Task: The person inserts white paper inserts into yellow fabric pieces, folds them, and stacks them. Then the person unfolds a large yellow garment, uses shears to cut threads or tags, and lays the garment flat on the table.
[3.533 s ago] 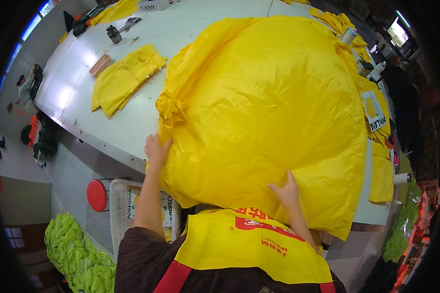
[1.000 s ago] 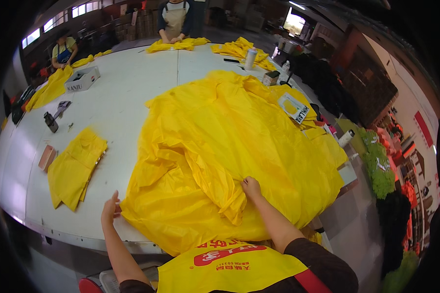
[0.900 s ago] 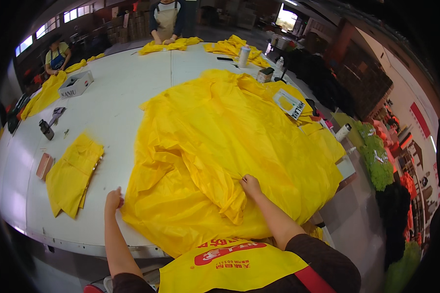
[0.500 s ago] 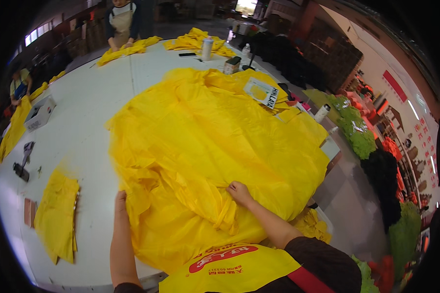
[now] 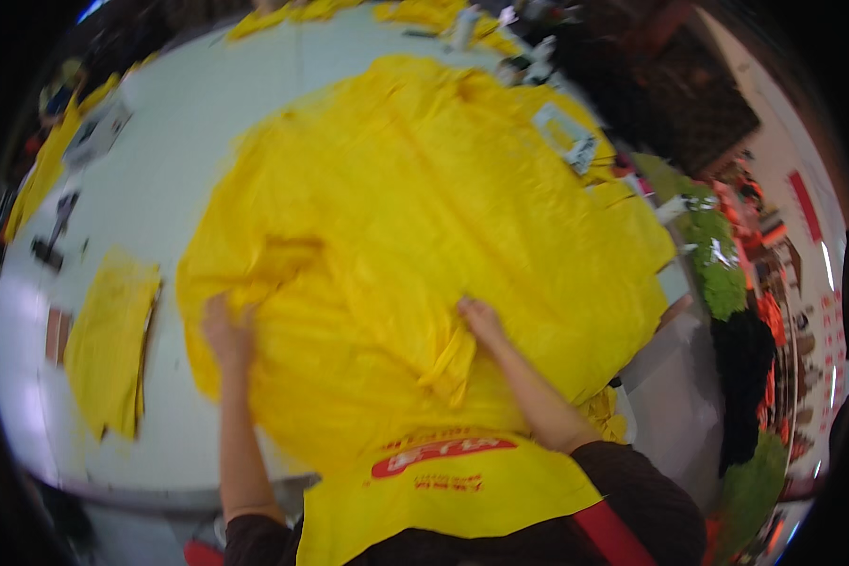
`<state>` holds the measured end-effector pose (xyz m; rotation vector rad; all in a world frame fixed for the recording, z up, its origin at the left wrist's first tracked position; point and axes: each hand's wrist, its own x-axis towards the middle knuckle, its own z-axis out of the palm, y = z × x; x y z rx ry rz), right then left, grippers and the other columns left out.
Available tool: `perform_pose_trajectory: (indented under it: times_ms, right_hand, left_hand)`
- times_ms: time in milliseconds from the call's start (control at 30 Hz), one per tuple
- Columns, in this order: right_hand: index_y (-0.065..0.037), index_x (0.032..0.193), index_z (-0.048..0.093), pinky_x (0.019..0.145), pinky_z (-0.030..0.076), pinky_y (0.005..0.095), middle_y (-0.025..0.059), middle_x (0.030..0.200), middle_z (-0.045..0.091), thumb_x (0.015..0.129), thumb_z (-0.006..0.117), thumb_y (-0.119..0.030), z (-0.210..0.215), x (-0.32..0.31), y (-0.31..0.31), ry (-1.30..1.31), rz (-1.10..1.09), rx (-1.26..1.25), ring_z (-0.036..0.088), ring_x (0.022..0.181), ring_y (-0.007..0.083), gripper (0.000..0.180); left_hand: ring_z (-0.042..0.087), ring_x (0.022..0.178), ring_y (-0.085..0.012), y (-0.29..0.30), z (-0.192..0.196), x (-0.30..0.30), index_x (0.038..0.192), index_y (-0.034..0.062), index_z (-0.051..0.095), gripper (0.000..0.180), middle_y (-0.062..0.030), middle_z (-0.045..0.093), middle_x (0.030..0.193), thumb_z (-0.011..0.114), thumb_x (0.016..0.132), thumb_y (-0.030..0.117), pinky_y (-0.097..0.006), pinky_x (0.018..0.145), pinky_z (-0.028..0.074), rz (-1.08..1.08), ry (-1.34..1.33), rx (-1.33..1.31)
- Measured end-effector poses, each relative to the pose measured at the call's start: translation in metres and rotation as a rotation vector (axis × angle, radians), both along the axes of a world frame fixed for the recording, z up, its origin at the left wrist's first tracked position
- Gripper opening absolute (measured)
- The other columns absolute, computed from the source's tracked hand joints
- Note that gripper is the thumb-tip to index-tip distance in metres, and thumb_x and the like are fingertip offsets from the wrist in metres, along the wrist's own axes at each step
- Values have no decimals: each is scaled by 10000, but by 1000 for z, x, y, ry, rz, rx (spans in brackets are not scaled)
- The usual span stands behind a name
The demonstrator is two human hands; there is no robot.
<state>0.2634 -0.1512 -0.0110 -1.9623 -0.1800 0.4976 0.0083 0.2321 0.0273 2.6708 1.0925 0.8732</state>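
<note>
A large spread of thin yellow fabric (image 5: 396, 217), creased and heaped, covers the middle of the white table in front of me. My right hand (image 5: 482, 323) is closed in a pinch on it, beside a narrow gathered fold (image 5: 451, 368) that hangs toward me. Over the fabric's left part is my left hand (image 5: 227, 332), smeared by motion; whether its fingers grip the cloth does not show. A dark hollow between creases (image 5: 292, 257) lies just beyond that hand. The fabric's near edge meets the yellow apron (image 5: 443, 500) on my body.
On the white table (image 5: 184, 170), a stack of cut yellow pieces (image 5: 113, 344) lies at left beside a small brown block (image 5: 58, 337). Farther off are a dark tool (image 5: 47, 253) and a grey box (image 5: 99, 132). A printed card (image 5: 566, 137) rests on the fabric's far right.
Both hands have moved away from my body, the left one also inward from the fabric's edge. The fabric reaches farther left, and its creases look flatter. The view has tilted down.
</note>
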Motion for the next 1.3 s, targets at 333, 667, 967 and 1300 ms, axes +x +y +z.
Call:
perform_pose_trajectory:
  times_ms: [333,667,967,1300]
  right_hand:
    - [-3,848,613,613,452,270,41,773,601,750,723,-146,71,-46,-16,-131,466,-57,545,688,120,206]
    - [-30,751,571,522,390,240,-23,629,523,805,640,-178,130,-92,33,-130,675,94,468,572,68,172]
    - [-92,1043,566,442,264,180,-82,665,450,835,661,-228,161,-75,15,619,887,362,325,506,12,266]
    - [-71,877,578,502,333,182,-62,664,483,870,617,-239,104,-76,20,338,893,448,405,557,33,172]
  left_hand:
    - [402,1243,-319,-127,29,-36,1263,68,469,701,-167,464,1310,702,721,446,-596,1011,239,-144,191,-405]
    - [592,971,-229,-263,42,11,1157,-5,544,604,-145,616,1052,768,708,332,-323,826,470,-345,-281,-1099]
    - [570,1027,-156,-250,86,-43,1145,33,486,329,-69,592,1117,610,850,110,-291,892,452,-597,-1142,-1770]
    - [497,681,-54,-263,127,-36,918,39,606,221,33,581,819,502,945,233,-221,623,413,-181,-1121,-1665]
